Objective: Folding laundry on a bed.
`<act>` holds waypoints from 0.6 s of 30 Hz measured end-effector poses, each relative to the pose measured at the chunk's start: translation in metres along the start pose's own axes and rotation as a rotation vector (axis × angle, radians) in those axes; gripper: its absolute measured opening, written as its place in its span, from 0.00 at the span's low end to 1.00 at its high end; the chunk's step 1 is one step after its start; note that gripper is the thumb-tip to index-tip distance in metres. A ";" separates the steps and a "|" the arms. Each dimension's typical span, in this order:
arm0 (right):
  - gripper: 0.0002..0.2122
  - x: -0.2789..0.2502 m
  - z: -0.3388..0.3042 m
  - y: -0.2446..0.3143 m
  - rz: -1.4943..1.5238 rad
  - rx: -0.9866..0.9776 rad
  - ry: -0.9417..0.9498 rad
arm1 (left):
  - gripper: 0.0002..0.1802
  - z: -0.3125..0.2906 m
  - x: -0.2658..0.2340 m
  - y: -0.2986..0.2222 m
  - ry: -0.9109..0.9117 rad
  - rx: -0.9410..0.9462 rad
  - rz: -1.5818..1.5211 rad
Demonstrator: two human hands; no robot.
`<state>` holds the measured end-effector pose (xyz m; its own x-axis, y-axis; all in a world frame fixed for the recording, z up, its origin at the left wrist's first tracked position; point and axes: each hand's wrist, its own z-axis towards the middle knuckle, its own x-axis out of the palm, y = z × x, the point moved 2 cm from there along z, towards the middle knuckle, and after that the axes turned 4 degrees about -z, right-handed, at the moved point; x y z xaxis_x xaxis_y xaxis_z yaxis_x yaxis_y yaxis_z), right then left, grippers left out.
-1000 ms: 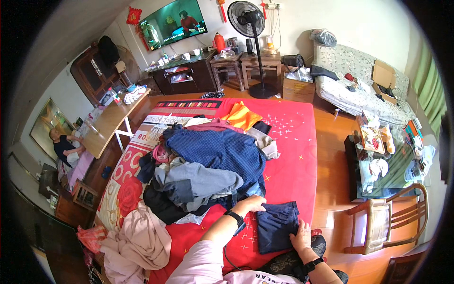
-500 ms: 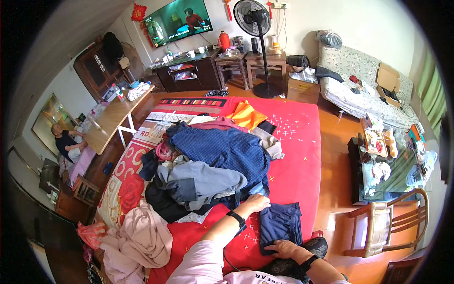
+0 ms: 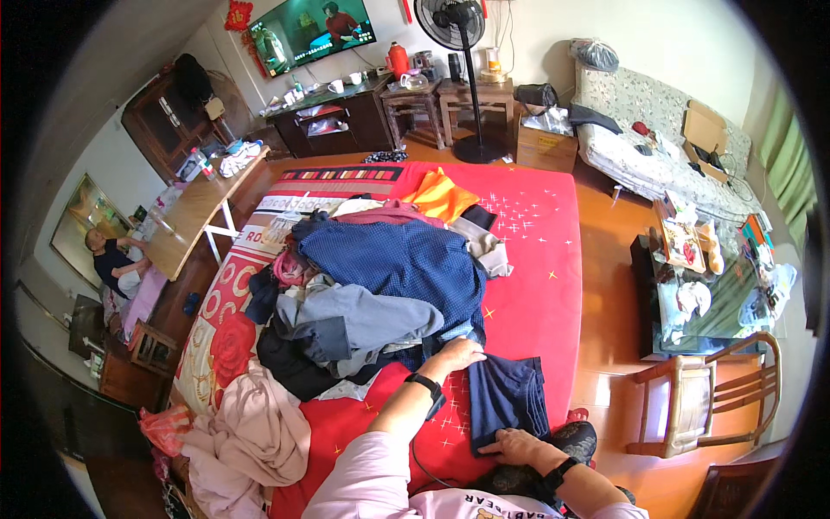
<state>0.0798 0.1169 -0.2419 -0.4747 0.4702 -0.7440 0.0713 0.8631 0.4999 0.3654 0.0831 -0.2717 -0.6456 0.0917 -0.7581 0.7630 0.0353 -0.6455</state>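
A folded navy garment [image 3: 510, 396] lies on the red bedspread [image 3: 536, 320], close in front of me; its exact kind is unclear. At its far left corner, my left hand [image 3: 460, 353] is closed on the cloth, beside the clothes pile. My right hand [image 3: 517, 448] grips its near edge, fingers pointing left over the fabric, the thumb partly hidden. Left of it rises the pile, with a dotted dark blue garment [image 3: 398, 259] on top and a grey top [image 3: 359, 316] nearer me. A pale pink cloth [image 3: 259, 424] is bunched at the near left.
Behind the bed stand a black fan [image 3: 471, 86], wooden stools [image 3: 475, 93] and a television cabinet [image 3: 346, 125]. To the right are a glass-topped table [image 3: 726, 303] and a bamboo chair [image 3: 683, 406]. A person [image 3: 112, 264] sits by a wooden table [image 3: 199, 216] at left.
My left hand has drawn the garment's far corner slightly up and left, and a slanting crease now shows in the cloth. The right hand keeps its place at the near edge. The view has shifted slightly.
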 end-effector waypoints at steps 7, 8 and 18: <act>0.10 -0.022 -0.001 -0.026 0.296 -0.001 -0.699 | 0.14 -0.009 -0.020 -0.004 0.064 -0.097 -0.181; 0.10 -0.036 -0.010 -0.028 0.210 0.073 -0.780 | 0.14 -0.007 -0.023 -0.012 -0.010 -0.183 -0.163; 0.09 -0.039 -0.042 -0.042 0.059 0.322 -0.657 | 0.30 -0.001 0.030 -0.121 -0.153 0.287 0.341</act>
<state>0.0584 0.0547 -0.2148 0.1542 0.4441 -0.8826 0.3825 0.7968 0.4678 0.2541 0.0827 -0.2163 -0.3731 -0.0979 -0.9226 0.9065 -0.2501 -0.3401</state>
